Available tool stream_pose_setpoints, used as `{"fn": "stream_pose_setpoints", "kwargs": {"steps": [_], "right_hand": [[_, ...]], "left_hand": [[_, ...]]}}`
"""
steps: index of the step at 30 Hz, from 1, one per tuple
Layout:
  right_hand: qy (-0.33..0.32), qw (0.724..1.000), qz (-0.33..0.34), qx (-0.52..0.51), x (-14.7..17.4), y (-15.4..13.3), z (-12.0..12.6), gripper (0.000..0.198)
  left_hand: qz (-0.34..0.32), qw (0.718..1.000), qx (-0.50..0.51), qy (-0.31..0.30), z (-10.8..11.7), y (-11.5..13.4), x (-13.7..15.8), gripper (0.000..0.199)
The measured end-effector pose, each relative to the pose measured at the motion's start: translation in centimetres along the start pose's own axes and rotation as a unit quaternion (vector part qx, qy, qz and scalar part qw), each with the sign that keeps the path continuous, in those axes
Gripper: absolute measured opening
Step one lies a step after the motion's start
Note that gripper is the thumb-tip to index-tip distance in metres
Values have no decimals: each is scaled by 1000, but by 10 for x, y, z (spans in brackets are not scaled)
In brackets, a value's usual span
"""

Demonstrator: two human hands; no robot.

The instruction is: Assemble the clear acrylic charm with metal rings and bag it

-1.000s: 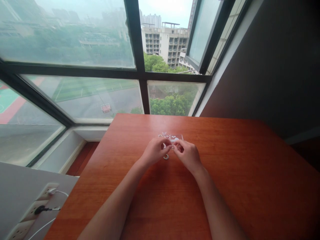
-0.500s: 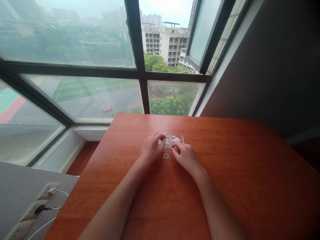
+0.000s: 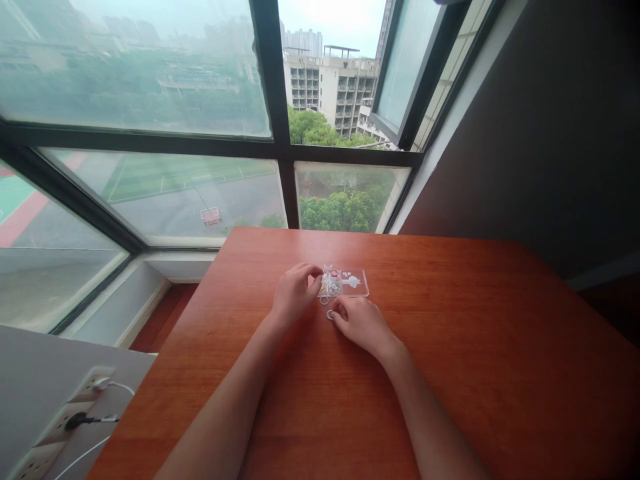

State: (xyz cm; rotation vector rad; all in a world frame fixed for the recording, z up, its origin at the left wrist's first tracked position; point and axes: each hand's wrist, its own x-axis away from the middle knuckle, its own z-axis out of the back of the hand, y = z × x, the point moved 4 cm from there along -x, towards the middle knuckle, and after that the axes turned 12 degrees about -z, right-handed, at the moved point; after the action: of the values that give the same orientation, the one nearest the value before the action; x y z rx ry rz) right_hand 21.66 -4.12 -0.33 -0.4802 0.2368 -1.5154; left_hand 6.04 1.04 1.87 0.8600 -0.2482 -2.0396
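In the head view, the right hand (image 3: 364,325) is now reaching nearer than it was, its fingers closing narrowly at the near ring (image 3: 328,315) on the table (image 3: 320,400); whether they are gripping it is impossible to tell. The left hand (image 3: 294,293), having shifted left, is curving its fingers beside the clear case (image 3: 357,291), any hold unclear. The case is lying more exposed, and the other ring (image 3: 325,304) is resting uncovered between case and near ring.

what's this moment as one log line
left hand: at clear rectangular plastic box | right hand: at nearer pale round ring | surface: brown wooden table
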Motion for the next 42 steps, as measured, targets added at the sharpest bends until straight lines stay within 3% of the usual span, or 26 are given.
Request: {"fn": "stream_pose_setpoints", "kwargs": {"steps": [7,15,21,35,42], "right_hand": [[18,1000,10,-14,-3,-1,-1,7],[158,972,-5,-176,-7,8,13,11],[207,948,3,-240,-7,13,19,16],[225,948,-7,-226,-6,14,18,15],[170,972,-34,-160,-8,16,17,15]], "left_hand": [[3,1000,4,-2,0,-3,1,11],[-22,994,107,-22,-11,15,0,13],[-11,978,205,-42,-18,24,-1,17],[-8,971,237,-23,-14,27,-3,11],[-19,987,158,3,-14,16,-1,8]]}}
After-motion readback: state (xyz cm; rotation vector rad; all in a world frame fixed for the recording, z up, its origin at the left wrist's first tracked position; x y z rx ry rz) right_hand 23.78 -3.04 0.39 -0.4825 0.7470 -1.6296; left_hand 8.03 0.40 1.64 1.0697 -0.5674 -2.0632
